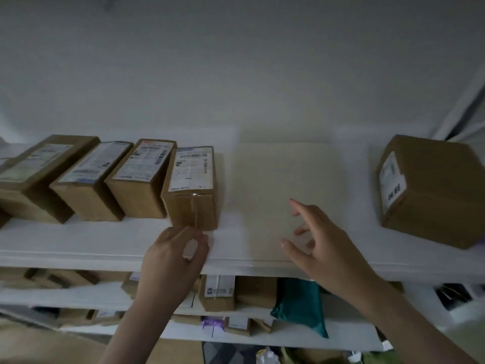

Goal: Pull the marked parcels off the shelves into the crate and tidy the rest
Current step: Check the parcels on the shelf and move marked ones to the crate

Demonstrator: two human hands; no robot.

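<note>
On the white top shelf a row of several brown cardboard parcels with white labels stands at the left. The rightmost of them sits nearest the shelf's front. My left hand is just below its front face, fingers curled, with a small pale object at the thumb; whether it touches the parcel is unclear. A flat cream parcel lies in the middle of the shelf. My right hand hovers over its front part with fingers spread and relaxed. A larger brown box stands at the right.
Lower shelves hold more brown parcels, a teal plastic mailer and a purple-marked packet. A white wall rises behind the top shelf. The floor below is cluttered. No crate is in view.
</note>
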